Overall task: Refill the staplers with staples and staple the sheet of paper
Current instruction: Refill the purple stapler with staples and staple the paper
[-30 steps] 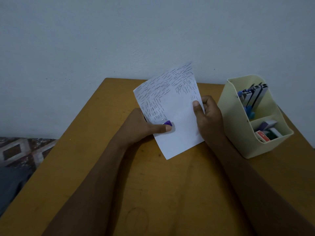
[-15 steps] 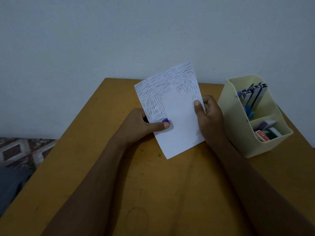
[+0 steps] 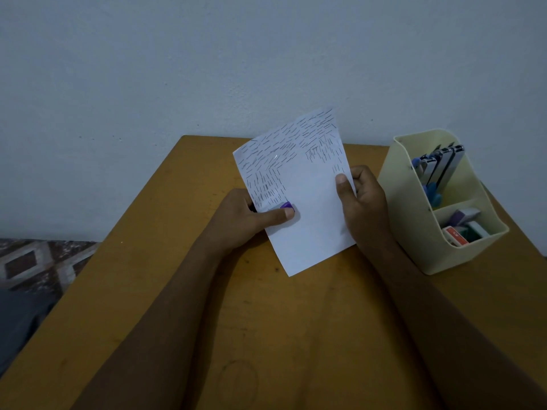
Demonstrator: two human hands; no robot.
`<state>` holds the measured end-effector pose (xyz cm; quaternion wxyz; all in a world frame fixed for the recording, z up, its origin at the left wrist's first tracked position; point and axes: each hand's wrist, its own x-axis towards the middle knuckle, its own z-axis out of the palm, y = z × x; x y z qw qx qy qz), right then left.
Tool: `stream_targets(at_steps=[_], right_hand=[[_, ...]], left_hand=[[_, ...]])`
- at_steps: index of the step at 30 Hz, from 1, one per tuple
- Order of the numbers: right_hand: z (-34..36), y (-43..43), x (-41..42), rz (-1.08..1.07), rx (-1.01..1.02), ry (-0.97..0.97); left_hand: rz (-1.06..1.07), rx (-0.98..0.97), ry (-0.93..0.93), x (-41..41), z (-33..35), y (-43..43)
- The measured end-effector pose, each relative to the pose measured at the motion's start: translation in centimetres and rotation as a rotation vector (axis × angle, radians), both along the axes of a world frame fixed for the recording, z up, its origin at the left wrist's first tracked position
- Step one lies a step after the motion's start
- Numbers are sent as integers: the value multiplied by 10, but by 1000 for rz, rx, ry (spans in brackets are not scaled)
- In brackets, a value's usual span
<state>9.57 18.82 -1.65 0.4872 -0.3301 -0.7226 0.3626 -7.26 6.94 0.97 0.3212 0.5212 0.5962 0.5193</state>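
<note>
A: We take the sheet of paper as our reference. Where does it sit?

B: We see it lifted off the wooden table, tilted, with its top edge toward the wall. Its upper half and left side carry many short dark staple marks; its lower half is blank.

A: State of the left hand?

B: We find it at the sheet's left edge, curled closed around a purple stapler. Only the stapler's purple tip shows on the sheet's front, just above the thumb, which presses on the paper. The rest of the stapler is hidden, so we cannot tell how its jaws stand.

A: And the right hand?

B: We see it pinching the sheet's right edge, thumb on the front, the fingers folded behind.

A: What lies to the right of the sheet?

B: 1 cream desk organizer stands on the table, just beside the right hand. Its rear compartment holds upright staplers with blue and metal parts. Its front compartment holds small boxes; we cannot read their labels.
</note>
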Motion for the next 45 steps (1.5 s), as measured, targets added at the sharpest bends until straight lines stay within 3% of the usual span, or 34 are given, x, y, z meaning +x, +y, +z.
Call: stream_targets(at_steps=[13, 28, 45], right_hand=[[1, -3, -2, -15, 23, -9], [1, -2, 0, -46, 25, -23], [0, -2, -1, -28, 31, -24]], left_hand=[[-2, 74, 1, -2, -4, 2], [-46, -75, 19, -5, 1, -1], [-18, 51, 31, -4, -3, 1]])
